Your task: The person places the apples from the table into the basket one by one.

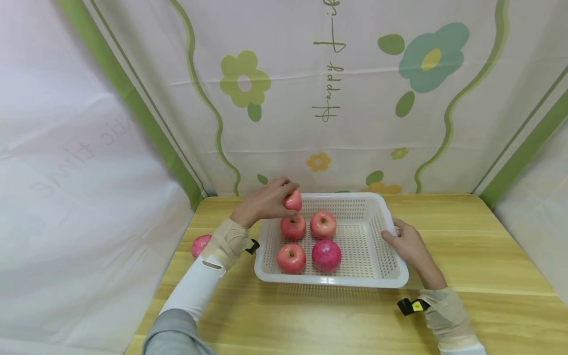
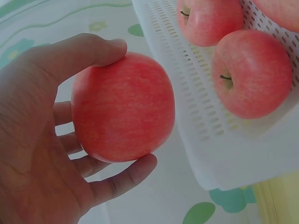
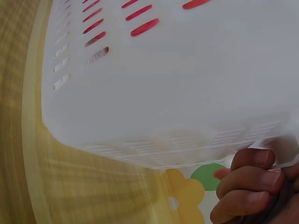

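My left hand (image 1: 269, 199) holds a red apple (image 1: 293, 199) above the back left part of a white perforated plastic basket (image 1: 328, 280). In the left wrist view, thumb and fingers curve around that apple (image 2: 125, 108), beside the basket wall (image 2: 215, 158). Several apples lie in the left half of the basket; one, a deeper pink apple (image 1: 326, 256), is at the front. With thumb over the rim, my right hand (image 1: 409, 245) grips the basket's right side. The right wrist view catches its curled fingers (image 3: 247, 184) at the basket's edge.
Another pink apple (image 1: 201, 244) lies on the wooden table (image 1: 310, 320) to the left, partly behind my left forearm. A flower-printed cloth (image 1: 284, 118) hangs behind the table, and pale cloth walls (image 1: 88, 172) stand at both sides.
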Demonstrator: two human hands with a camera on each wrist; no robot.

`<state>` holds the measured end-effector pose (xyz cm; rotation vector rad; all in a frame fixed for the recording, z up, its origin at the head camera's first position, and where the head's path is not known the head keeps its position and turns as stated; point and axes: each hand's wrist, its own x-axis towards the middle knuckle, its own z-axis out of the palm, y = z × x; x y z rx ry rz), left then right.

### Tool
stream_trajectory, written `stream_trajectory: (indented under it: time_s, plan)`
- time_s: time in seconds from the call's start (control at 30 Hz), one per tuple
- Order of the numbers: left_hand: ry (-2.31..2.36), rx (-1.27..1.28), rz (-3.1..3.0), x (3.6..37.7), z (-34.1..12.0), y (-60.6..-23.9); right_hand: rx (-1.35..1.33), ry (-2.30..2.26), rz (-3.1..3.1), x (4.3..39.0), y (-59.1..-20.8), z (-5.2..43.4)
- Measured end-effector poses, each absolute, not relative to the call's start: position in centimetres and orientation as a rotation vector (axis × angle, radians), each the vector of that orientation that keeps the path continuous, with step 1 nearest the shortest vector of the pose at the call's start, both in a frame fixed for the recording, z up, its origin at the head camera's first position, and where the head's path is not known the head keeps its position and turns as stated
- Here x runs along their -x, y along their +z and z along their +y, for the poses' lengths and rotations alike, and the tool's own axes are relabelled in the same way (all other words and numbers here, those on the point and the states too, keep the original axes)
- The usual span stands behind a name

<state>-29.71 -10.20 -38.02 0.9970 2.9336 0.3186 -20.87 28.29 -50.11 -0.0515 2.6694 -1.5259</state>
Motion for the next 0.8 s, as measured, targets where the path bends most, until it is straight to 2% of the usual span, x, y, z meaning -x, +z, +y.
stream_trajectory:
  time_s: [0.8]
  plan:
    - [0.381,-1.075,2.88,29.9,-8.1,-38.5,0.062,-1.513,2.679,20.8,-50.1,28.2]
